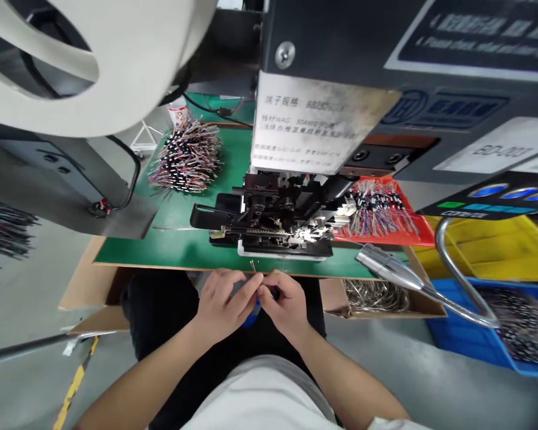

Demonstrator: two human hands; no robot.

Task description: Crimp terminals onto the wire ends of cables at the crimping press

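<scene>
Both hands meet over my lap, just in front of the green table's [138, 255] near edge. Between the fingertips of my left hand [224, 301] and my right hand [287, 301], a thin cable [253, 267] is pinched, its fine wire ends pointing up toward the machine. The fingers hide most of the cable, and a dark part of it shows by my right hand. Straight ahead stands a terminal crimping machine [273, 221], its lower tooling a short way beyond the wire ends. Neither hand touches the machine.
A heap of multicoloured wires [186, 156] lies at the back left. More wires fill a red tray [424, 232] on the right. A bendable lamp [392, 269] reaches over the table's right edge. Beyond it are a blue crate [457, 346] and a yellow crate [497, 245].
</scene>
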